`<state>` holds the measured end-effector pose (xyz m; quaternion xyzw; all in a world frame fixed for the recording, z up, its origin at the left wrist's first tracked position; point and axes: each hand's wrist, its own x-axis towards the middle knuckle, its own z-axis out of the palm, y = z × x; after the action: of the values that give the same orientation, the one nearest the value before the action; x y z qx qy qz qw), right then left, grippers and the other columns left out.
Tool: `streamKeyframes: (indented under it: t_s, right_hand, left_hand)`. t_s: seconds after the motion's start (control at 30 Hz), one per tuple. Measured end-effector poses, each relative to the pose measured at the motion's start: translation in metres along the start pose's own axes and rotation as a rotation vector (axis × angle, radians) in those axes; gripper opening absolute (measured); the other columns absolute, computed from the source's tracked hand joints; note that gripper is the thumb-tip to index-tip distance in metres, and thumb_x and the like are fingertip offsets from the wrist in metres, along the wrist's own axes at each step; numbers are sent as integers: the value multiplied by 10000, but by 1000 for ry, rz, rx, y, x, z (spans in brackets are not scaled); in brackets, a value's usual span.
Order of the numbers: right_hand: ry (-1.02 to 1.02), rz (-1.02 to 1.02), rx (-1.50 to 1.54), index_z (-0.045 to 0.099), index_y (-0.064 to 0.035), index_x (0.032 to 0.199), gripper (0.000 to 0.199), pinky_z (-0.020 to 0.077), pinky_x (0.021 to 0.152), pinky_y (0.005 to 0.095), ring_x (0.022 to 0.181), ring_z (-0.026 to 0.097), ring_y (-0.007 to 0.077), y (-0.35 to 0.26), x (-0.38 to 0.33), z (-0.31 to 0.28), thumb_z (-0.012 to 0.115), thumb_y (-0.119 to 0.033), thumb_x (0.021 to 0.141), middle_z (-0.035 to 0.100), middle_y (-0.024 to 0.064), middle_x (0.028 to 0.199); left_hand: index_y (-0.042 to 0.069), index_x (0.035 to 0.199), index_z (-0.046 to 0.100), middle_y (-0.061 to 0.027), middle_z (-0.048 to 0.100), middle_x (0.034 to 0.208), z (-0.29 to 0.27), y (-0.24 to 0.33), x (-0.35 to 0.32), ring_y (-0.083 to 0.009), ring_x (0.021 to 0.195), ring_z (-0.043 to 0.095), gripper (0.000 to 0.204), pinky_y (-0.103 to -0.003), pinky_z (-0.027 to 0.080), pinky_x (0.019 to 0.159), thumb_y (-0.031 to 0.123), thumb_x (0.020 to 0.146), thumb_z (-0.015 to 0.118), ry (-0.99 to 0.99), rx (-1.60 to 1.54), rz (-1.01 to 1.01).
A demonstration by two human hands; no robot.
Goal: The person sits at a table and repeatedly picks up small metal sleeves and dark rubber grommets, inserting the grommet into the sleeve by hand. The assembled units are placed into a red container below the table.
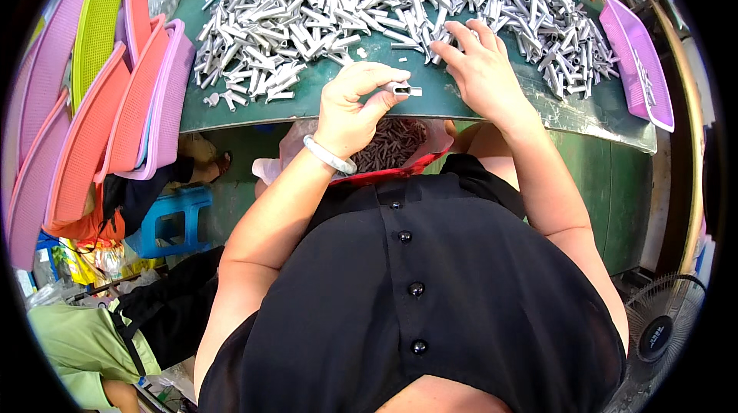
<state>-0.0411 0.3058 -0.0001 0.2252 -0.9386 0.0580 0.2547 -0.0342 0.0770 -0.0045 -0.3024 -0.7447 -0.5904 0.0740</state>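
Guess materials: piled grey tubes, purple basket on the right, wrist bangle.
Grey tubes: likely metal, dull silver sheen, though plastic is possible.
Purple basket: probably moulded plastic, satin; even colour, rounded rim.
Bangle: polished stone, glass or plastic, can't tell which; pale, smooth, shiny.

1. Metal tubes (323, 9): silver-grey, dark at the open ends.
2. Held tube (401, 89): silver-grey, near-black inside its mouth.
3. Tabletop (307, 103): deep green (scuffed paler toward the right end).
4. Stacked baskets at left: lilac (171, 90), lime green (96, 36) and coral (86, 148), patterned with fine perforations.
5. Right-hand basket (621, 48): lilac.
6. Small pieces in the lap (392, 145): dark brown.
7. Bangle (329, 156): whitish, mottled grey.
8. Blouse (330, 290): plain black; buttons (416, 288), glossy black.
9. Stool (188, 201): bright blue.
10. Co-worker's shirt (81, 340): pale green.
11. Fan hub (656, 336): black, pale marking.
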Motion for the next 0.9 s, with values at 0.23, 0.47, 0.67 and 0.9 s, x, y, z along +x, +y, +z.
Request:
streamKeyframes:
  t_s: [0.23, 0.47, 0.67, 0.9]
  right_hand:
    - [-34, 2, 54, 631, -82, 1015, 269, 383, 939, 428, 1150, 469, 316, 1, 3, 7, 602, -53, 750, 526, 97, 1238]
    - [-24, -14, 64, 620, -85, 994, 264, 389, 937, 417, 1135, 475, 306, 1, 4, 9, 623, -43, 734, 532, 86, 1223]
    - [0, -35, 85, 609, -89, 998, 271, 395, 928, 413, 1121, 485, 301, 5, 4, 7, 655, -60, 732, 551, 71, 1200]
    - [234, -52, 340, 626, -69, 947, 236, 446, 797, 357, 940, 560, 251, 3, 15, 0, 707, -80, 726, 609, 48, 993]
  left_hand:
    - [114, 981, 716, -45, 638, 950, -3, -3, -5, -190, 923, 562, 284, -316, 442, 836, 17, 714, 725, 68, 26, 53]
    - [69, 1028, 693, -78, 570, 1112, -9, -9, -14, -159, 1004, 540, 290, -278, 457, 852, -28, 755, 697, 52, -63, -6]
    - [59, 1003, 696, -88, 568, 1089, -17, 2, -15, -191, 1019, 535, 281, -301, 446, 860, -13, 732, 713, -26, 142, 64]
    - [98, 801, 663, -83, 572, 993, -32, 20, -24, -295, 1012, 514, 218, -415, 350, 911, 214, 650, 771, -297, 684, 196]
